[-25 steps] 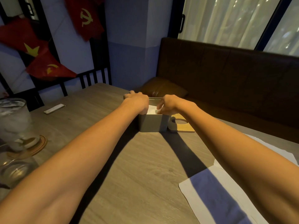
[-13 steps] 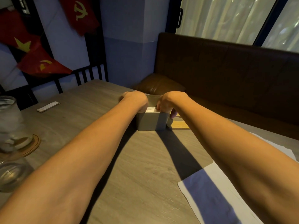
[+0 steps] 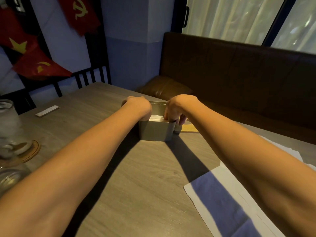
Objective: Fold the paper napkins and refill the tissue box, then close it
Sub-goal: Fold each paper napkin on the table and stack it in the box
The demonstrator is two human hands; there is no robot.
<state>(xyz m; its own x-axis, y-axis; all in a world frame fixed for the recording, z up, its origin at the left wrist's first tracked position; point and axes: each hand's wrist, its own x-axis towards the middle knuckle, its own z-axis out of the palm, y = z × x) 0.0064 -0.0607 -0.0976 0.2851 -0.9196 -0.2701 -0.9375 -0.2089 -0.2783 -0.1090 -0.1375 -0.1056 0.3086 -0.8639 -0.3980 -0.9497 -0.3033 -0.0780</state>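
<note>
1. Left hand was curled over the left rim of the box; fingertips hidden.
2. Right hand was curled over the right rim, fingertips touching the napkins inside and one finger down outside the wall.
3. Box was grey, open-topped and upright on the table, towards its far edge. The white napkins sat just below the rim.
4. Wooden lid lay flat just right of the box.
5. Loose sheets were spread flat at near right, partly under the right forearm.
6. At far left a glass stood on a coaster, and a small packet lay beyond.
7. A brown bench stood behind the table.
</note>
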